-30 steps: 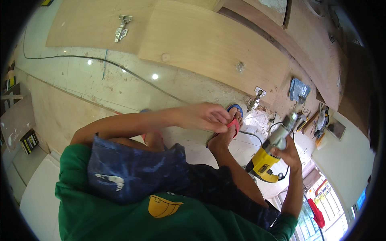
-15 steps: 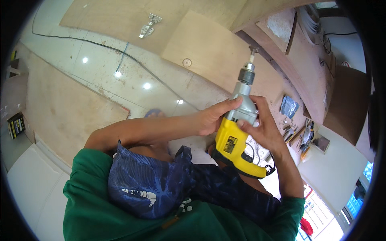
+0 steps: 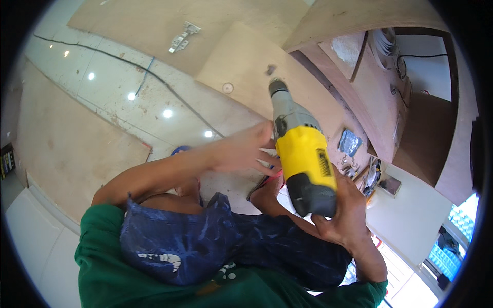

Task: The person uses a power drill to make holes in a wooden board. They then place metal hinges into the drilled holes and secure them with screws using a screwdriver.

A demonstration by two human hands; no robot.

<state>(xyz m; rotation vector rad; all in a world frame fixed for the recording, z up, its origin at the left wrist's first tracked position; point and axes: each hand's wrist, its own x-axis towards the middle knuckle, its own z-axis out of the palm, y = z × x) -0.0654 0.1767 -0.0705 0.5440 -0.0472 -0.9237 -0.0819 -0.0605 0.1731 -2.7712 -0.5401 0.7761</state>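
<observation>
A yellow and grey power drill (image 3: 300, 154) is held up near the middle of the view, its chuck pointed toward twelve o'clock and its dark grip toward six. The grip is wrapped by the right hand (image 3: 344, 215), fingers closed firmly about it from five o'clock. The left hand (image 3: 244, 151) is spread loosely at nine o'clock of the drill body, fingertips just beside the yellow housing; nothing is seen to be grasped by it. No bit can be made out in the chuck, and the tip is kept well apart from any surface, so drilling is judged not yet begun. Beyond, at twelve o'clock, a plywood panel (image 3: 241, 66) with a small round mark is laid on the tiled floor (image 3: 118, 87); a metal hinge (image 3: 182, 37) is seen at eleven o'clock.
</observation>
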